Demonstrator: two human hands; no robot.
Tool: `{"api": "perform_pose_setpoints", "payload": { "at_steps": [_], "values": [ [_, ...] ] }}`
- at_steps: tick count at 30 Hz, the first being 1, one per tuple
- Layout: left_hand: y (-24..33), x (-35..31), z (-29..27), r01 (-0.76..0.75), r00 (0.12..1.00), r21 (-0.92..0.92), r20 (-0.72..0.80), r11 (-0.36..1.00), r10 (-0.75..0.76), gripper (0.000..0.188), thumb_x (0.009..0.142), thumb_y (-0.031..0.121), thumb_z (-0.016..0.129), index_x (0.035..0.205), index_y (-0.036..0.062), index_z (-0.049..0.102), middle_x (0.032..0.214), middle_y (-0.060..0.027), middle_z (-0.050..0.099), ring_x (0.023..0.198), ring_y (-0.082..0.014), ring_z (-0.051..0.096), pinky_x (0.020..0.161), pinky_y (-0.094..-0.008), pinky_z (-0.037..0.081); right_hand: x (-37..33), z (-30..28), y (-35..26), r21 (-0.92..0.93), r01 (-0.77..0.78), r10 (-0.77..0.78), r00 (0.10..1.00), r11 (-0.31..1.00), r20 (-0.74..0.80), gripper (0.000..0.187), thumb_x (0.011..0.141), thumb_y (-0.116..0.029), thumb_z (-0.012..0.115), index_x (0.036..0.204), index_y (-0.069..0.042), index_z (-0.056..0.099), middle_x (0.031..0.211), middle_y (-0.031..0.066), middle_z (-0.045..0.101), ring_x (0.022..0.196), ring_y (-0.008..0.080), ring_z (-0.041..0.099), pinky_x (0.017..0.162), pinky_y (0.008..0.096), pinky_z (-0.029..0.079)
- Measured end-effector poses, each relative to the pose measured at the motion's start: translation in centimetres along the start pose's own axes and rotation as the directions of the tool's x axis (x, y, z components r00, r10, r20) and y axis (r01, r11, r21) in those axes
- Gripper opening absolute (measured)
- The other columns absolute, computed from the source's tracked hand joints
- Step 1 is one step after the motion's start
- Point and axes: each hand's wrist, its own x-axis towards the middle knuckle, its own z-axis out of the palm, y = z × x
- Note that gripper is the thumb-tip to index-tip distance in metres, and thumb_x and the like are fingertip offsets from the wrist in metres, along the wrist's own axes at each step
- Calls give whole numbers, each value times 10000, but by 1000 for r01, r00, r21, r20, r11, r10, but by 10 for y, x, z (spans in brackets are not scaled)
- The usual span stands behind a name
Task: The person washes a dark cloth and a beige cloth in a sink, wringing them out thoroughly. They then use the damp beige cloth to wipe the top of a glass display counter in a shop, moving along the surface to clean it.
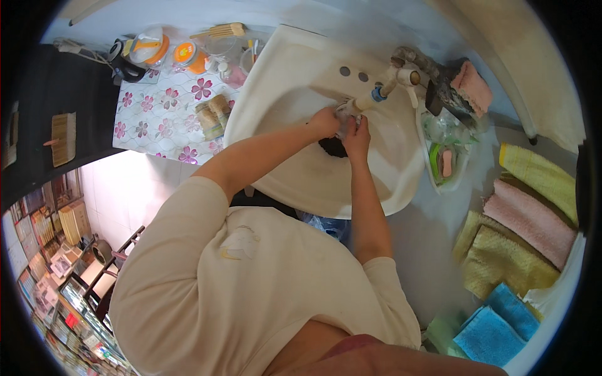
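In the head view, work looks partway through: over the washbasin's (389,169) middle, the left hand (325,122) and right hand (357,135) meet with fingers bent inward around something pale and glassy (343,119); whether they pinch it I cannot tell. A dark item (333,147), kind unclear, shows below them inside the washbasin, apparently yet to be lifted out. The washbasin's bowl widens on both sides; its tap (404,76) crowds the hands from above, and its near rim borders the body.
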Motion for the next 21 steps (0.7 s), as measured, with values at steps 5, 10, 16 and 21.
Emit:
{"api": "perform_pose_setpoints", "payload": {
  "at_steps": [5, 10, 16, 21],
  "values": [
    [9, -27, 19, -63, 917, 90, -389, 994, 94, 452, 793, 251, 570, 1097, -72, 478, 939, -236, 615, 807, -327, 636, 661, -382, 504, -1, 38, 4, 642, -271, 259, 959, 717, 115, 270, 907, -208, 490, 1093, -13, 501, 925, 180, 638, 874, 324, 617, 745, 397, 468],
    [13, -23, -17, -28, 998, -22, 53, 999, 29, 403, 790, 258, 583, 1038, -33, 456, 904, -224, 609, 784, -309, 626, 654, -382, 492, 15, 13, 5, 20, 80, -80, 996, 997, 38, 214, 914, -180, 480, 1013, -2, 546, 948, 114, 641, 797, 245, 616, 705, 368, 478],
    [-17, 4, -20, -28, 975, -34, 220, 999, 35, 364, 781, 202, 579, 1042, -30, 475, 904, -217, 599, 779, -299, 612, 638, -374, 486, 16, 12, 42, -254, 427, -421, 903, 868, 80, 175, 890, -121, 479, 1040, -35, 500, 712, 74, 565, 548, 173, 543, 429, 294, 395],
    [-21, -2, 0, -255, 946, 77, -186, 964, 265, 334, 784, 176, 563, 1051, -14, 499, 925, -202, 597, 776, -289, 604, 631, -373, 480, 6, 35, 11, 505, -388, 320, 922, 771, 220, 188, 876, -136, 507, 1042, -53, 475, 631, 38, 488, 487, 132, 479, 379, 258, 343]
  ]
}}
